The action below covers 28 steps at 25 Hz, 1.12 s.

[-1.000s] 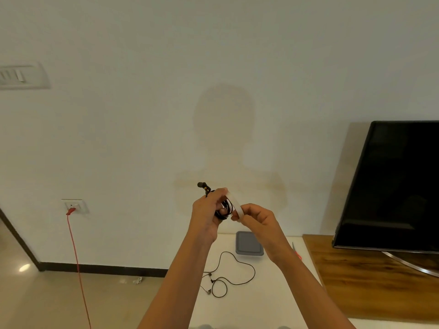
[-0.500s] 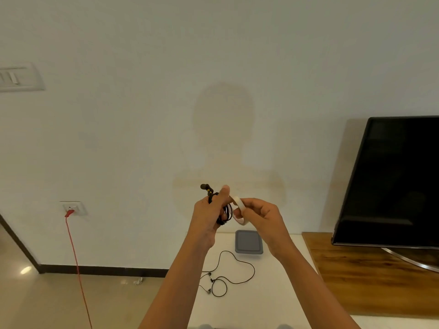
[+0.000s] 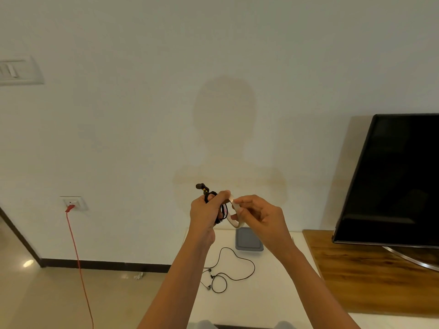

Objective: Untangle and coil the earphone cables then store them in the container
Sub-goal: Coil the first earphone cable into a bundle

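Both hands are raised in front of a plain pale wall, above the far end of a white table (image 3: 273, 295). The left hand (image 3: 204, 214) has its fingers curled round a coiled earphone (image 3: 222, 212), a small bundle of black cable; 1 dark earbud (image 3: 200, 186) sticks up out of the top of the fist on a short stem with a yellowish mark. Just beside it, the right hand (image 3: 261, 217) pinches a pale strip (image 3: 235, 222) between thumb and forefinger, its other fingers loosely bent. The strip curves down along the right side of the bundle, touching or nearly touching it; which of the 2 cannot be told. On the table below the hands lies a second earphone (image 3: 212, 277), loose and uncoiled, its thin black cable making 1 wide loop and 1 small one. Past it, near the wall, sits the grey container (image 3: 249, 241), square with rounded corners, its lid on. To the right a wooden top (image 3: 370, 276) carries a black TV (image 3: 394, 181) with a dark screen; any lettering on its frame is too small to read. Low on the wall at left, a white socket (image 3: 74, 201) holds a red plug (image 3: 69, 208), and a red cord (image 3: 79, 264) hangs from it to the floor. A switch plate (image 3: 17, 71) sits high at the left edge, its markings blurred.
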Motion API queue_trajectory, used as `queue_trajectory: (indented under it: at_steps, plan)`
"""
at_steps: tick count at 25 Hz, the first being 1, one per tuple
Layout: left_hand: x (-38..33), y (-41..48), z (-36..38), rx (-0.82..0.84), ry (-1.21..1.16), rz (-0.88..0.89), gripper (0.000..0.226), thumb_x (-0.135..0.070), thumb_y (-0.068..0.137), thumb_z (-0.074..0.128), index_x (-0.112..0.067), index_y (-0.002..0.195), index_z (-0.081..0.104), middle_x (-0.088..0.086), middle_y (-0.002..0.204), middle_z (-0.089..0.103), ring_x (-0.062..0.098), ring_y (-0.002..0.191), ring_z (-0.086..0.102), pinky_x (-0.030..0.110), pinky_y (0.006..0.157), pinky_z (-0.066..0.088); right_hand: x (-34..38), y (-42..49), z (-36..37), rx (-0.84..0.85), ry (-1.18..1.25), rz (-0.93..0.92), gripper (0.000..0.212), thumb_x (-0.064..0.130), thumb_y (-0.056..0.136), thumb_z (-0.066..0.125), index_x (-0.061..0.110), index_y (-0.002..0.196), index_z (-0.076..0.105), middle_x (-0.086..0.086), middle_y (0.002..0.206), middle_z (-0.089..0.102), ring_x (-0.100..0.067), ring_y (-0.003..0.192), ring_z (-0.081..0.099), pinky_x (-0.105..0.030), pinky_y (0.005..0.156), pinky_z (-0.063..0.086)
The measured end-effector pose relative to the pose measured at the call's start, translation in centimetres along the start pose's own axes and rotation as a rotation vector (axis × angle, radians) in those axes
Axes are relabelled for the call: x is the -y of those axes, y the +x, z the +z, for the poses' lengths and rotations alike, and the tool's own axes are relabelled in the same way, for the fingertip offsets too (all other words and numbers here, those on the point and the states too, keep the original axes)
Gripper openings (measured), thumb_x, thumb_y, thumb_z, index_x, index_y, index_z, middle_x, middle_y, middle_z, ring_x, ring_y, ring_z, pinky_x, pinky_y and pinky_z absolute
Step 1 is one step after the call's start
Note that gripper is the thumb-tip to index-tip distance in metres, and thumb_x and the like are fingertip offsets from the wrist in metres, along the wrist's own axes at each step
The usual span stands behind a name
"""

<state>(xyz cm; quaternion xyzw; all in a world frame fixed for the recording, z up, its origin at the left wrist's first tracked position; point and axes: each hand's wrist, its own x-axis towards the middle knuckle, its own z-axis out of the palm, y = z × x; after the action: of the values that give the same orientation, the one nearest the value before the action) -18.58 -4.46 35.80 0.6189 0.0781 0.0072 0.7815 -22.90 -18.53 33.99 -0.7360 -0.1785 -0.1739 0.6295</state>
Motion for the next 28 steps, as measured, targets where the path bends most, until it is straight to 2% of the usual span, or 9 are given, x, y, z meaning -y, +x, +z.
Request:
queue_trajectory:
  at_steps: [7,9,12,16,18,21,24,26,28]
  plan:
    - [0.4,-0.1,-0.1,-0.018,0.028,-0.01,0.027,-0.022,0.073,0.075,-0.013,0.08,0.051,0.004,0.065,0.048,0.017,0.057,0.036,0.03,0.058,0.035,-0.9,0.5,-0.2,-0.005,-0.265,-0.168,0.01,0.005,0.091,0.059,0.013,0.092,0.065,0.002,0.076,0.07,-0.017,0.067,0.069,-0.035,0.065,0.057]
    - [0.5,-0.1,0.0,-0.021,0.042,-0.015,0.026,-0.021,0.073,0.075,-0.013,0.08,0.052,0.004,0.064,0.048,0.017,0.055,0.036,0.03,0.057,0.035,-1.3,0.9,-0.2,-0.007,-0.385,-0.238,0.011,0.005,0.091,0.056,0.012,0.09,0.063,0.001,0.07,0.065,-0.018,0.059,0.06,-0.032,0.056,0.051]
    - [0.5,-0.2,0.1,-0.026,0.038,-0.013,0.026,-0.019,0.074,0.075,-0.012,0.078,0.05,0.001,0.059,0.048,0.014,0.051,0.035,0.028,0.054,0.035,-1.8,1.2,-0.1,0.006,-0.526,-0.327,0.012,0.002,0.093,0.051,0.01,0.089,0.058,0.004,0.073,0.058,-0.012,0.063,0.05,-0.022,0.055,0.044]
    - [0.5,0.0,0.0,-0.053,0.044,0.017,0.037,-0.014,0.073,0.076,-0.015,0.063,0.04,0.009,0.07,0.053,0.013,0.05,0.034,0.026,0.052,0.034,-3.2,0.8,0.3,0.028,-0.722,-0.314,0.012,0.005,0.093,0.04,0.016,0.092,0.046,0.005,0.089,0.047,-0.022,0.058,0.048,-0.039,0.048,0.047]
    - [0.8,0.1,-0.2,-0.1,0.053,0.039,0.041,-0.013,0.074,0.075,-0.017,0.058,0.038,0.011,0.072,0.054,0.014,0.052,0.033,0.025,0.051,0.033,-3.1,0.7,0.3,0.021,-0.798,-0.356,0.018,-0.004,0.085,0.044,0.013,0.092,0.049,0.001,0.096,0.048,-0.019,0.062,0.049,-0.033,0.05,0.049]
    - [1.3,0.6,-0.9,-0.154,0.081,0.057,0.039,-0.013,0.074,0.075,-0.016,0.058,0.04,0.013,0.074,0.055,0.016,0.052,0.032,0.025,0.05,0.032,-2.5,0.0,0.2,0.024,-0.85,-0.425,0.019,-0.009,0.081,0.05,0.009,0.087,0.054,-0.003,0.09,0.053,-0.013,0.071,0.046,-0.024,0.06,0.046]
    - [1.6,0.9,-2.0,-0.026,0.239,0.026,0.035,-0.022,0.078,0.074,-0.014,0.059,0.046,0.011,0.067,0.05,0.017,0.054,0.034,0.029,0.053,0.032,-2.3,-0.4,0.0,0.048,-0.839,-0.457,0.014,0.0,0.086,0.044,0.012,0.087,0.051,-0.002,0.087,0.055,-0.012,0.074,0.045,-0.02,0.061,0.042]
    - [1.7,0.8,-2.5,0.14,0.434,0.033,0.042,-0.035,0.084,0.068,-0.015,0.061,0.039,0.006,0.061,0.039,0.017,0.053,0.034,0.03,0.054,0.033,-2.3,0.0,-0.3,0.075,-0.827,-0.423,0.012,0.009,0.088,0.04,0.012,0.086,0.051,-0.002,0.083,0.055,-0.015,0.068,0.046,-0.023,0.057,0.041]
    - [1.5,0.6,-2.9,0.242,0.561,0.036,0.039,-0.039,0.091,0.056,-0.015,0.066,0.038,0.002,0.059,0.036,0.016,0.054,0.033,0.028,0.057,0.033,-2.5,0.4,-0.8,0.116,-0.803,-0.326,0.013,0.006,0.085,0.04,0.012,0.084,0.051,0.0,0.08,0.053,-0.018,0.066,0.045,-0.029,0.055,0.043]
